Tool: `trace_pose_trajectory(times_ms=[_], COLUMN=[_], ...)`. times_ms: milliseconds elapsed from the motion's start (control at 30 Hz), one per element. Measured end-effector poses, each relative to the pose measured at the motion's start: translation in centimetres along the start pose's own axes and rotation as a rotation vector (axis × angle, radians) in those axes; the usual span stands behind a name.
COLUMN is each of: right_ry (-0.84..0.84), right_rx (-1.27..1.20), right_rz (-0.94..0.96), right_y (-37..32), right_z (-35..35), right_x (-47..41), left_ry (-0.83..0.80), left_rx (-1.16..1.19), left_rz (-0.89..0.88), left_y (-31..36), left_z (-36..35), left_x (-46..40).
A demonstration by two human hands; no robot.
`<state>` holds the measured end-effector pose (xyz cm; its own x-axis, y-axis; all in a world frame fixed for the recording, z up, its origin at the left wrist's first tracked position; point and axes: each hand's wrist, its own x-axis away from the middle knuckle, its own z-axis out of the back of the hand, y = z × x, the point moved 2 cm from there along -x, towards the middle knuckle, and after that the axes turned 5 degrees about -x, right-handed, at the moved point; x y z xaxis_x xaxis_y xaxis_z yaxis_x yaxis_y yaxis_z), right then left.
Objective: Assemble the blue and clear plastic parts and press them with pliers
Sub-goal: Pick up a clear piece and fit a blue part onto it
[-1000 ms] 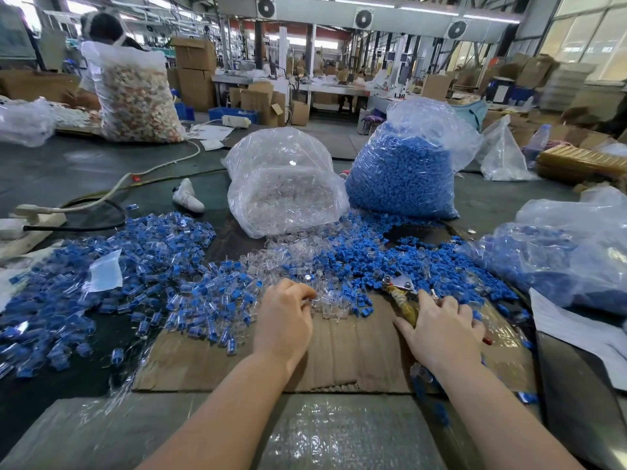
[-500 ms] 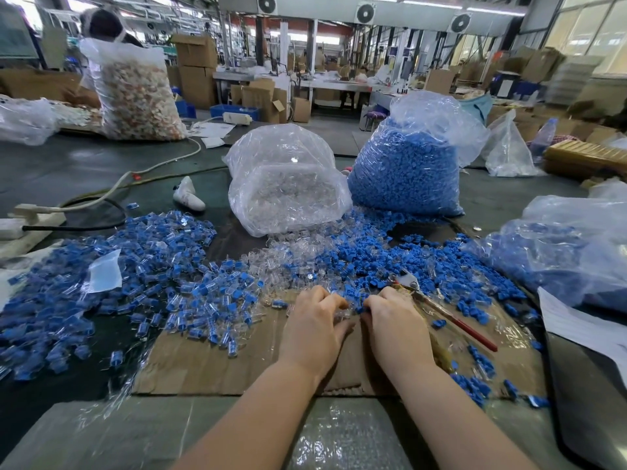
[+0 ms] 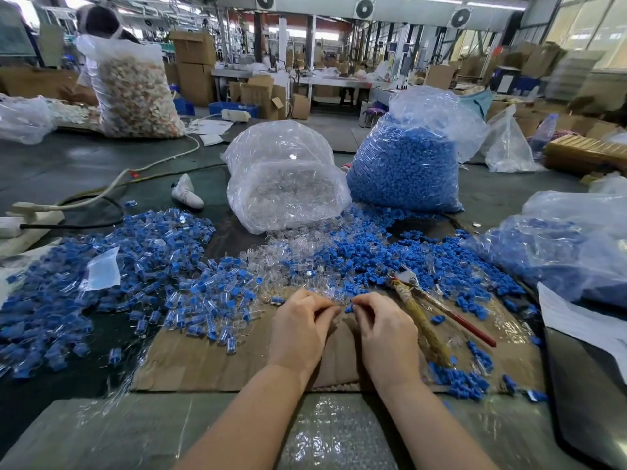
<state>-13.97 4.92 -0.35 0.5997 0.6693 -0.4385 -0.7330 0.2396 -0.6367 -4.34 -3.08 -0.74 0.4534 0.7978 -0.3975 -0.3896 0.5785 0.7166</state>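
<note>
Now your left hand [image 3: 300, 329] and right hand [image 3: 385, 329] meet over the cardboard [image 3: 203, 361], fingers curled, pinching a blue part [image 3: 348, 309] between them, pliers [image 3: 424, 310] lying beside.

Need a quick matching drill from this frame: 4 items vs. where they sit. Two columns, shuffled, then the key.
Things:
1. pliers
2. bag of clear parts
3. bag of blue parts
4. assembled pieces pile

Places:
A. spread over the table left of the left hand
B. upright behind the loose parts, right of the other bag
C. lying on the cardboard just right of the right hand
D. upright behind the loose parts, centre of the table

Pairs: 1-C, 2-D, 3-B, 4-A
</note>
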Motion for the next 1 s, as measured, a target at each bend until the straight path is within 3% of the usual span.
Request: trace_pose_trajectory(times_ms=[200, 500, 1000], right_ry=[0.029, -0.035, -0.051], right_rx=[-0.11, -0.085, -0.114], right_rz=[-0.034, -0.014, 0.064], right_y=[0.39, 0.56, 0.05], right_z=[-0.04, -0.48, -0.4], right_x=[0.46, 0.78, 0.84], left_ry=[-0.075, -0.085, -0.152], left_rx=[0.101, 0.251, 0.373], left_rz=[0.08, 0.19, 0.211], left_y=[-0.36, -0.73, -0.94], left_z=[-0.33, 0.06, 0.08], left_x=[-0.07, -0.34, -0.25])
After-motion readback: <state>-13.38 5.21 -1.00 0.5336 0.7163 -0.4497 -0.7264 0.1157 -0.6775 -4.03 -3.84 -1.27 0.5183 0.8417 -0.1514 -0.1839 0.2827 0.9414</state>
